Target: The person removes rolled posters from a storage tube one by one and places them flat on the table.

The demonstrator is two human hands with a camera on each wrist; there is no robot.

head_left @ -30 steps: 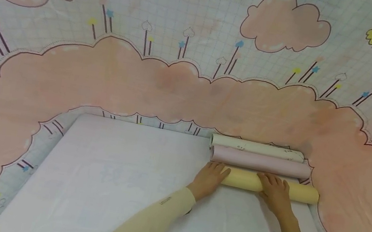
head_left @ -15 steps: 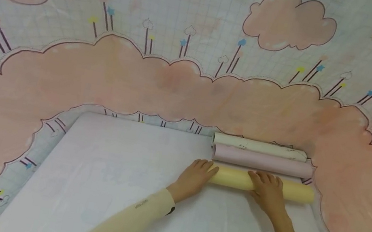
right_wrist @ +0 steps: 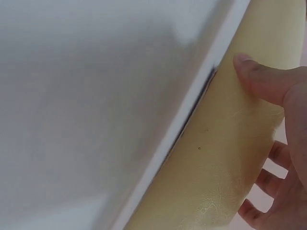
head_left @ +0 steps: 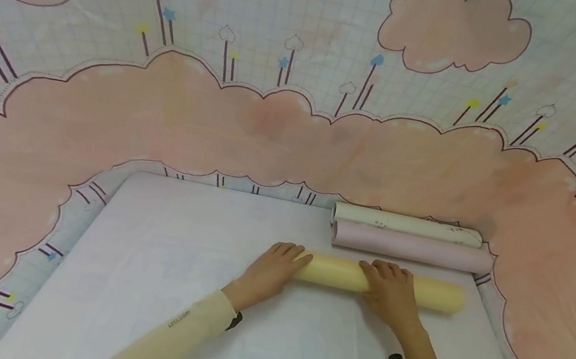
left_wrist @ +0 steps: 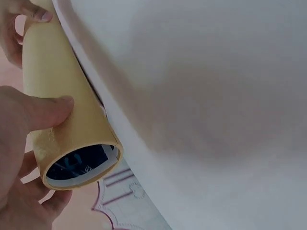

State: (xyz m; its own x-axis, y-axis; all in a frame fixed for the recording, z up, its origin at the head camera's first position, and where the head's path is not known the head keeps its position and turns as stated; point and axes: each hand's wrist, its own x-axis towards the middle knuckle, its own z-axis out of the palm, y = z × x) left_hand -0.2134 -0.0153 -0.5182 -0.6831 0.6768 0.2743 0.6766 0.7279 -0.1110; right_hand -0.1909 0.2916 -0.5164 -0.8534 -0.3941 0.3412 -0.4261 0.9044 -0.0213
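A yellow roll (head_left: 335, 272), smooth and hollow, lies across the right half of the white tabletop (head_left: 178, 288) in the head view. My left hand (head_left: 269, 272) grips its left end, thumb on the near side and fingers curled round the far side. Farther along, right of the roll's middle, my right hand (head_left: 392, 298) holds it in the same way. In the left wrist view the open end of the roll shows a dark blue and white inside. The right wrist view shows my right thumb (right_wrist: 259, 79) pressing its yellow surface.
Behind the yellow roll, at the table's back right, lie a pale pink roll (head_left: 414, 247) and a cream roll (head_left: 406, 225) with small dark marks. A cloth (head_left: 249, 135) printed with peach clouds surrounds the table at the back and sides.
Both hands have moved left together with the yellow roll. It has come away from the table's right edge, and a wider gap separates it from the pink roll.
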